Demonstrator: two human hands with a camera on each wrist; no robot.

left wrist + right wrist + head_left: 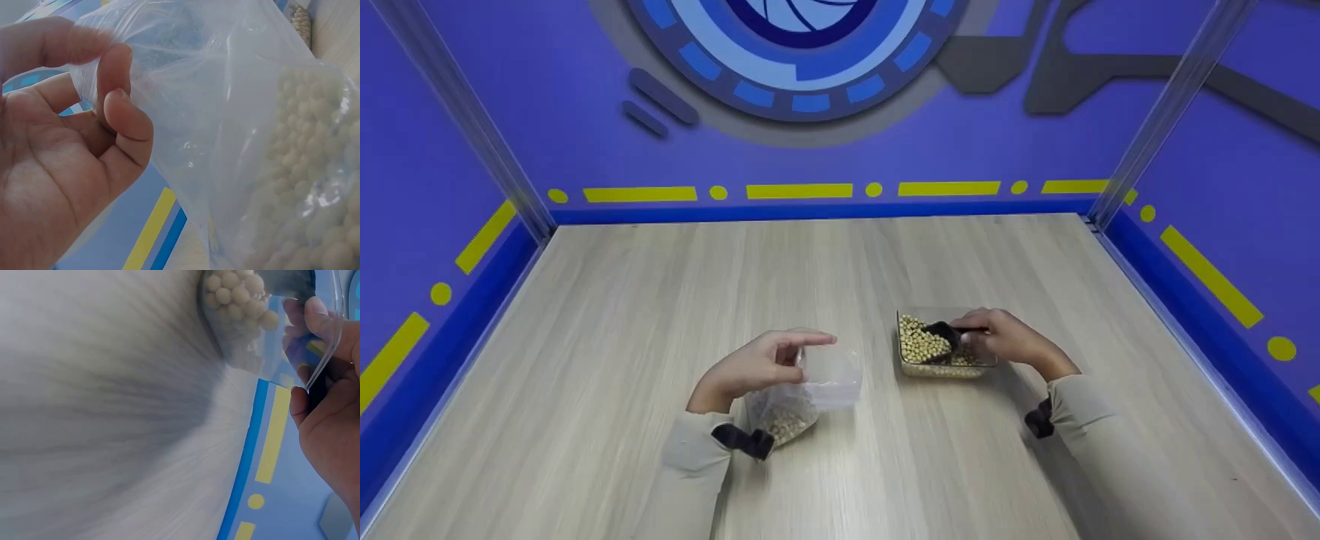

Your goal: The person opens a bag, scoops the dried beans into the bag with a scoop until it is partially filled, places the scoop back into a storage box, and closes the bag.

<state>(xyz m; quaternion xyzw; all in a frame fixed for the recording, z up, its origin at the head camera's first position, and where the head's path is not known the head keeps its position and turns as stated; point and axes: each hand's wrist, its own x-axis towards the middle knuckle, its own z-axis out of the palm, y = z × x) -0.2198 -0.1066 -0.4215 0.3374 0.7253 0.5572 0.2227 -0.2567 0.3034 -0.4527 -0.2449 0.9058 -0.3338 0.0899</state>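
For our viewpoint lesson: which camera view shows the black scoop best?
The head view, where the black scoop shows bowl and handle. The right wrist view shows only parts, some through the clear container; the left wrist view shows none.

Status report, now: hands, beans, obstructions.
Left hand pinches clear bag, beans inside. Right hand grips black scoop, its bowl in the clear container of beans. No obstruction visible between bag and container.

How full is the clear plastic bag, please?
The bag is partly full: pale beans lie in its bottom, none visible higher up.
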